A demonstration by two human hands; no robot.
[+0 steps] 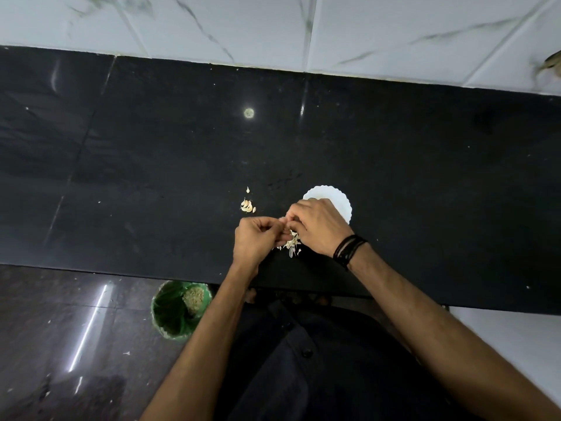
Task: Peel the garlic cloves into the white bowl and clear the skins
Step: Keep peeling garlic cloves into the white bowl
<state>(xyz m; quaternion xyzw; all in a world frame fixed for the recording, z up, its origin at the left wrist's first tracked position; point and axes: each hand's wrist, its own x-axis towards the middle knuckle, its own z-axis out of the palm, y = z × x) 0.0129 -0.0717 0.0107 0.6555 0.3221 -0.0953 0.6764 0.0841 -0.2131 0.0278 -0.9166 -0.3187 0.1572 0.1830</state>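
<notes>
On the black countertop [151, 165], my left hand [256, 240] and my right hand [318, 226] meet fingertip to fingertip and pinch a garlic clove that the fingers mostly hide. A heap of pale garlic skins [293, 244] lies on the counter right under the hands. The white bowl [337, 197] with a scalloped rim stands just behind my right hand, which covers its near part. A small cluster of unpeeled garlic cloves [248, 206] lies to the left of the bowl, with one loose skin [248, 190] behind it.
A green bin [179, 311] lined with a bag and holding scraps stands on the dark floor below the counter's front edge, left of my left forearm. A white marbled wall [273, 28] runs along the back of the counter.
</notes>
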